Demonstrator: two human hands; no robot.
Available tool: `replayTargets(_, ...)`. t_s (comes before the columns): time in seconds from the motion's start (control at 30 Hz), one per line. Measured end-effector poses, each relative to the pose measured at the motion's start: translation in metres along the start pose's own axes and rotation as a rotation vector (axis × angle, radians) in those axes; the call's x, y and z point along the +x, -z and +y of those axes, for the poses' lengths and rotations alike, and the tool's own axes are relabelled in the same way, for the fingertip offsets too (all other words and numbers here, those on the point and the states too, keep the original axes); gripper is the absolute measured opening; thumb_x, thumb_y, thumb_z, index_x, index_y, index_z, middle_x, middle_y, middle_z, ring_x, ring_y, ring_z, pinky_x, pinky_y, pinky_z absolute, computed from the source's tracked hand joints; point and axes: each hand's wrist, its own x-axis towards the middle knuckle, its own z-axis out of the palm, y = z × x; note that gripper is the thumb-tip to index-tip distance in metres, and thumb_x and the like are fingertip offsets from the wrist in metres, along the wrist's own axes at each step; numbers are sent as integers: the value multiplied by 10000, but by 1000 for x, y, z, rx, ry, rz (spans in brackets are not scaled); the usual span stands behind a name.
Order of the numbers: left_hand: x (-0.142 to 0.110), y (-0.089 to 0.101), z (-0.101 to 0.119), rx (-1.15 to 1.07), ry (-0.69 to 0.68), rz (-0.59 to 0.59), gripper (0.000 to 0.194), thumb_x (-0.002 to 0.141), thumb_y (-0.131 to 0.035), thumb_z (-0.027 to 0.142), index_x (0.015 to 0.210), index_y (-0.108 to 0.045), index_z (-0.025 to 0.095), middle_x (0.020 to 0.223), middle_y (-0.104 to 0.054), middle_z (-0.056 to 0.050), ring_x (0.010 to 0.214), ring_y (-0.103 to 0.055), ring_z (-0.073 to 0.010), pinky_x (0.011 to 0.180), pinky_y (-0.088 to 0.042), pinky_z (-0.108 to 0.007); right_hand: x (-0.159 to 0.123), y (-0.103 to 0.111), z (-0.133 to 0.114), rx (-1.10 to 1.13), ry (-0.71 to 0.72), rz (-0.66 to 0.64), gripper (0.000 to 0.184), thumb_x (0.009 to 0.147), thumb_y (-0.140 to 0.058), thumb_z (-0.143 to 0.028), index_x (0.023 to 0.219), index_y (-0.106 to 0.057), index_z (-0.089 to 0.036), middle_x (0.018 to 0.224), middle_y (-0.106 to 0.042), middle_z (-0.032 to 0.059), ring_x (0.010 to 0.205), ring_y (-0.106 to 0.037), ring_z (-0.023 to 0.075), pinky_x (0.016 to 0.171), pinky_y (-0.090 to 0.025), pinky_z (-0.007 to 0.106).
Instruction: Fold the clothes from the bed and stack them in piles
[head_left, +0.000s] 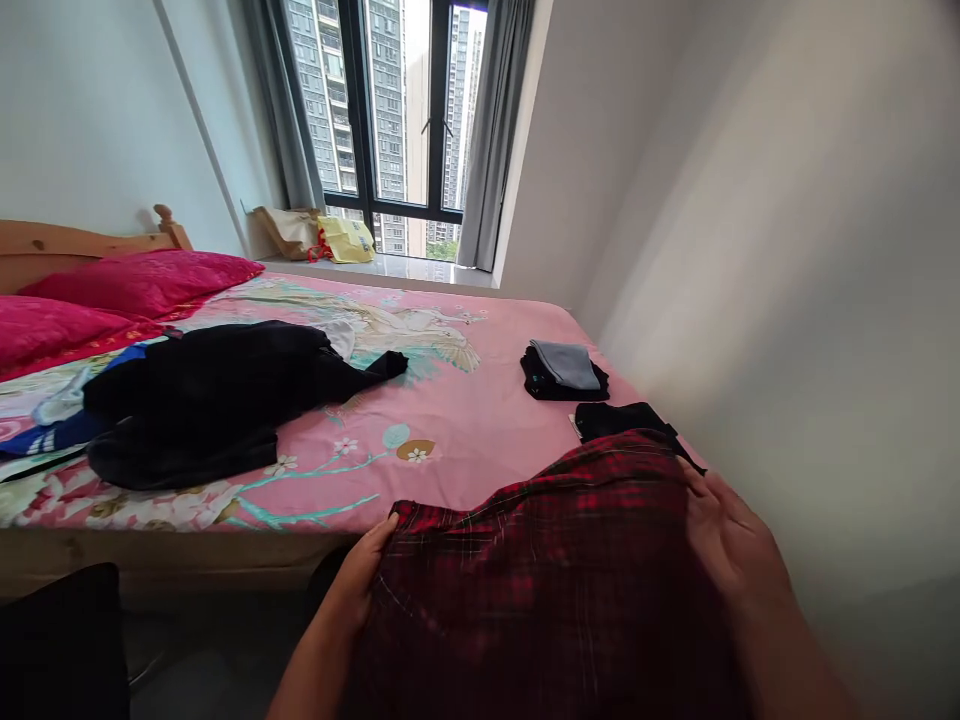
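Note:
A dark red and black plaid garment (525,570) is stretched between my hands in front of the bed's near edge; its lower part drops out of the frame, so I cannot tell its exact kind. My left hand (367,560) pinches its upper left corner, thumb on top. At the upper right, my right hand (727,535) grips the other side, with its fingertips partly hidden by the cloth. Just beyond the garment lies a black folded cloth (622,418), partly covered by it. Behind that sits a small stack of folded clothes, grey cloth (566,364) over black (544,382).
A pink floral sheet (465,440) covers the bed. Black clothing (217,390) lies heaped on the left, over blue and white pieces. Red pillows (142,285) rest by the wooden headboard (82,243). Bags (346,240) stand on the windowsill. A wall (787,280) closes the right side.

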Motion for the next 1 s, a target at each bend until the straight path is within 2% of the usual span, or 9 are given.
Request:
replayTargets(0.13,-29,-41,18,-432,133,-84,180,906,-479,205,932,-621,99,778,-725,-75,744,-700,-198,762,-556,-327,-23,-8,25,-118,-95,40,595,622,-767,-459,1141,-563,-250,1120,-633,45,1006,-608,190,763,-536,266)
replayTargets(0.3,-57,-81,17,-427,89,-237,248,937,-452,273,1058,-603,119,916,-725,-79,855,-691,-198,824,-535,-329,-104,-40,33,-448,-127,-419,373,775,-631,-462,1032,-599,-194,836,-621,31,733,-591,148,617,-488,232)
replayTargets(0.4,-75,-105,0,-257,66,-444,345,900,-510,380,1126,-602,136,1075,-688,-116,978,-655,-258,831,-519,-359,-137,-58,30,-660,22,-523,423,741,-660,-403,1106,-556,-217,880,-602,21,738,-583,153,663,-493,256)
replayTargets(0.47,-86,-119,-16,-143,44,-503,418,880,-533,417,1216,-573,172,1248,-607,-116,1139,-571,-267,928,-465,-358,-144,-61,35,-791,144,-474,508,700,-683,-367,1157,-525,-210,994,-604,47,852,-592,187,772,-492,296)
replayTargets(0.57,-95,-134,-39,51,60,-524,561,876,-522,445,1386,-413,236,1409,-471,-76,1302,-416,-242,1060,-342,-372,-140,-44,54,-889,194,-363,320,799,-543,-361,1071,-550,-194,985,-614,60,882,-592,199,791,-478,318)
replayTargets(0.67,-98,-146,-57,288,37,-601,637,880,-489,405,1447,-305,180,1493,-344,-81,1371,-304,-229,1134,-225,-384,-134,-14,75,-888,56,-331,275,808,-513,-382,1017,-549,-206,883,-627,34,801,-607,197,721,-491,312)
replayTargets(0.77,-102,-157,-65,515,-34,-636,669,875,-451,363,1462,-253,112,1544,-209,-92,1420,-169,-217,1172,-115,-360,-137,12,85,-838,-68,-268,467,707,-630,-366,1134,-495,-233,985,-646,40,872,-629,231,738,-513,325)
replayTargets(0.87,-111,-165,-67,679,-51,-723,701,879,-434,384,1474,-201,97,1558,-140,-109,1434,-91,-241,1177,-66,-399,-142,25,85,-775,-92,-207,481,695,-642,-344,1148,-502,-268,1019,-662,41,898,-641,265,769,-515,357)
replayTargets(1.0,-117,-169,-73,736,-214,-838,647,854,-498,334,1449,-289,190,1521,-250,-102,1391,-230,-251,1151,-169,-404,-144,33,84,-545,-181,-77,396,628,-657,-378,986,-581,-228,926,-687,48,877,-648,290,790,-517,395)
